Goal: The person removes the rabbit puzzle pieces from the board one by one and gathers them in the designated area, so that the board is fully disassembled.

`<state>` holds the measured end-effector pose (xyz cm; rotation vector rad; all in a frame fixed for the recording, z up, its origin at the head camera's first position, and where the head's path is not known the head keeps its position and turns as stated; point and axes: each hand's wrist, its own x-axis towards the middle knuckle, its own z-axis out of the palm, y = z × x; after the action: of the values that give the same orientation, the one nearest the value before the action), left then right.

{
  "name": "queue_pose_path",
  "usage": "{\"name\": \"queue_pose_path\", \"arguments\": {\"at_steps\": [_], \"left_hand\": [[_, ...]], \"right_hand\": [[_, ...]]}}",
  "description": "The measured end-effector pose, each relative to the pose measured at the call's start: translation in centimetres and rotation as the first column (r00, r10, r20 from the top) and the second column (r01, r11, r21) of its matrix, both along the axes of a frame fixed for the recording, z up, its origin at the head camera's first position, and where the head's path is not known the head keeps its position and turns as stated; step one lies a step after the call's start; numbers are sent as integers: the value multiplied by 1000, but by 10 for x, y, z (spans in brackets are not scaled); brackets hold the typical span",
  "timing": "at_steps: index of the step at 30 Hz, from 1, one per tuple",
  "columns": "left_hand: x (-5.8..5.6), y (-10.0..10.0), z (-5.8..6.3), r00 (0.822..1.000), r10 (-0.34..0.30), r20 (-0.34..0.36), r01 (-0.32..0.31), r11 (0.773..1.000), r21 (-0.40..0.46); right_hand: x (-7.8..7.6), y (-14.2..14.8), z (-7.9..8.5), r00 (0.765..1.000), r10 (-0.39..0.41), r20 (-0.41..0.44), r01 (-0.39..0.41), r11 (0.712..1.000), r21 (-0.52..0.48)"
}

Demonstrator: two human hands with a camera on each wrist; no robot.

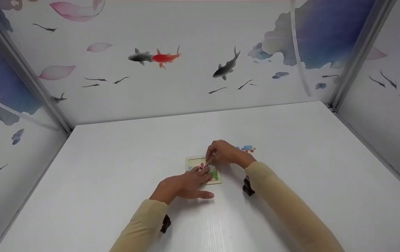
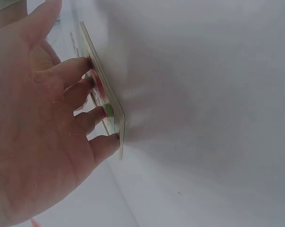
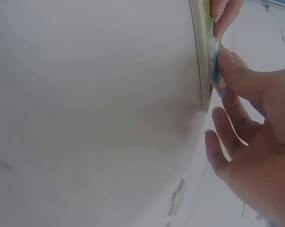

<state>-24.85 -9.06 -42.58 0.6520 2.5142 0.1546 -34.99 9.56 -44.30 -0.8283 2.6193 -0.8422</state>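
A small wooden jigsaw puzzle tray point(image 1: 186, 163) with a pale rim lies on the white table, its picture partly filled with red, green and blue pieces. My left hand point(image 1: 186, 184) rests over its near side, with spread fingertips pressing on the pieces; the left wrist view has those fingertips along the tray edge point(image 2: 115, 105). At the tray's far right corner, my right hand point(image 1: 223, 152) pinches a bluish puzzle piece point(image 3: 217, 75) between thumb and index finger. That piece is tilted against the tray in the right wrist view, while the other fingers stay loosely bent.
Several loose puzzle pieces point(image 1: 247, 148), blue and red, lie on the table point(image 1: 123, 189) behind my right wrist. Panels printed with fish and petals point(image 1: 186, 94) enclose the table at the back and both sides. Dark wrist devices point(image 1: 248, 187) hang under both sleeves.
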Motion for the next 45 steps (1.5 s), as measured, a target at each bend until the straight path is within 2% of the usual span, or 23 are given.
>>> {"name": "queue_pose_path", "arguments": {"at_steps": [9, 13, 21, 27, 35, 40, 45], "left_hand": [[-2, 1, -4, 1000, 15, 5, -15, 1000, 1], [-3, 1, -4, 1000, 22, 5, -22, 1000, -2], [-3, 3, -6, 1000, -14, -10, 14, 1000, 1], [-3, 2, -3, 1000, 3, -8, -3, 1000, 10], [-1, 1, -5, 1000, 16, -9, -16, 999, 34], [-1, 1, -4, 999, 29, -13, -29, 999, 34], [2, 2, -3, 999, 40, -5, -40, 999, 28]], "right_hand": [[-2, 13, 7, 999, -39, 35, 41, 998, -47], [-7, 25, 12, 996, -82, 36, 84, 993, -77], [-16, 79, 35, 985, -170, 38, 173, 976, -135], [-24, 118, 48, 968, -249, 38, 251, 965, -80], [-25, 154, 33, 945, -317, 81, 316, 948, 23], [-25, 160, 23, 937, -342, 76, 339, 940, 50], [-25, 161, 13, 918, -387, 83, 383, 922, 57]]}}
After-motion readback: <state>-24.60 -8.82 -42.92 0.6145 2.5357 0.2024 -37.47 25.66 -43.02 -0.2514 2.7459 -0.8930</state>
